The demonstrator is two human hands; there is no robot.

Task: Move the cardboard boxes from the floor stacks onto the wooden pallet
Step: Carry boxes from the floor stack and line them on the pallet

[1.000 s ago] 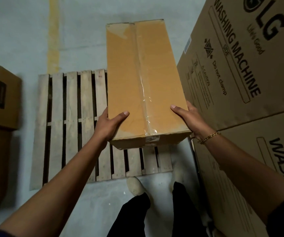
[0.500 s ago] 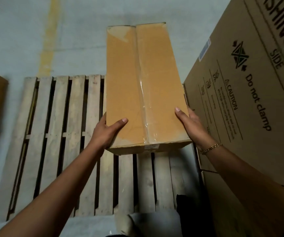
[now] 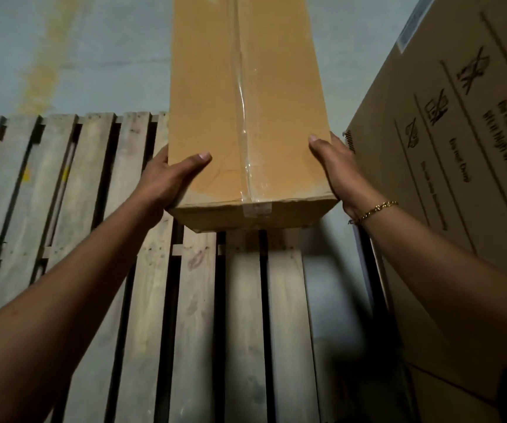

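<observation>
A long, taped cardboard box (image 3: 246, 102) hangs over the right part of the wooden pallet (image 3: 72, 209), its long axis pointing away from me. My left hand (image 3: 169, 178) grips its near left edge, thumb across the top. My right hand (image 3: 337, 172), with a gold bracelet at the wrist, grips the near right edge. The box's far end runs out of the top of the frame. I cannot tell whether the box's underside touches the slats.
A very large printed carton (image 3: 459, 178) stands close on the right, almost against my right hand. Grey concrete floor (image 3: 93, 41) with a faded yellow line (image 3: 44, 65) lies beyond the pallet. Bare slats stretch to the left and toward me.
The view has closed in and dropped toward the pallet, with the box carried forward and lower over the right slats. Both hands keep the same hold. The boxes at left have left the view.
</observation>
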